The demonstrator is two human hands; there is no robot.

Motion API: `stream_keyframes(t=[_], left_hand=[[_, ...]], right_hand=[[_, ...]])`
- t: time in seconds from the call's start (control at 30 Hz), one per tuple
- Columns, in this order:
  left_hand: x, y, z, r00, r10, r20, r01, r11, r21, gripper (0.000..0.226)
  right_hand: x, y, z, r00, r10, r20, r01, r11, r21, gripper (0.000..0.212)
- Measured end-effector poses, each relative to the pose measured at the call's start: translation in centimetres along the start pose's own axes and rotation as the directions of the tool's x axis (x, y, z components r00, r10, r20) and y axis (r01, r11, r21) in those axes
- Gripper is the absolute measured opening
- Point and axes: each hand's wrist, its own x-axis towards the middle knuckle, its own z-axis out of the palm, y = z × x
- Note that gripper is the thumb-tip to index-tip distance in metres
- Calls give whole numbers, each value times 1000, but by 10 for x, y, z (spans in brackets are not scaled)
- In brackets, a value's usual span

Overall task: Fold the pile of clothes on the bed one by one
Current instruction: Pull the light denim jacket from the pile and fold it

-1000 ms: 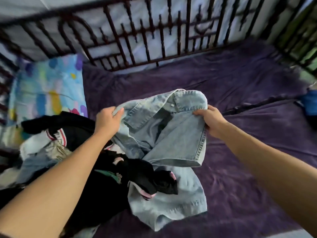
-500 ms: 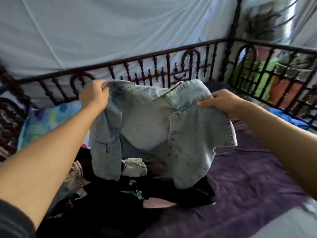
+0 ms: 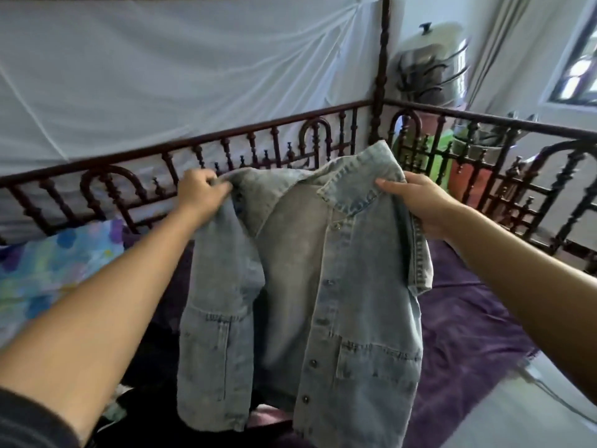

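A light blue denim shirt (image 3: 342, 302) with a collar, snap buttons and chest pockets hangs open in the air in front of me. My left hand (image 3: 202, 195) grips its left shoulder near the collar. My right hand (image 3: 416, 205) grips the right shoulder and collar edge. Beneath the shirt, the pile of dark clothes (image 3: 151, 360) lies on the bed, mostly hidden by the shirt and my left arm.
The bed has a purple cover (image 3: 465, 344) and a dark carved wooden railing (image 3: 274, 137) at the back and right. A colourful pillow (image 3: 48, 266) lies at the left. White netting hangs behind; a window and potted items stand at the right.
Both hands have lifted the denim shirt up off the pile and spread it apart, so it now hangs full length. My view has tilted upward.
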Motion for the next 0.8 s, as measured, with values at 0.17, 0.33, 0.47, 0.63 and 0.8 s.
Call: stream_keyframes(t=[0.17,0.33,0.47,0.63,0.8], left_hand=[[-42,2,126,915,-295,275,334,937,-105,32],[-66,12,239,795,-327,510,456,877,-150,18],[-58,34,329,800,-255,543,338,940,-57,26],[-34,68,461,794,-246,556,235,968,93,43],[-18,87,606,710,-371,599,329,926,184,41]], right_hand=[[9,108,-56,961,135,-240,-133,991,21,9],[25,189,-131,894,268,-359,-270,962,46,14],[57,237,-200,836,334,-436,-335,939,76,12],[137,309,-293,759,427,-492,-453,888,72,10],[220,395,-375,654,561,-507,-615,785,75,16]])
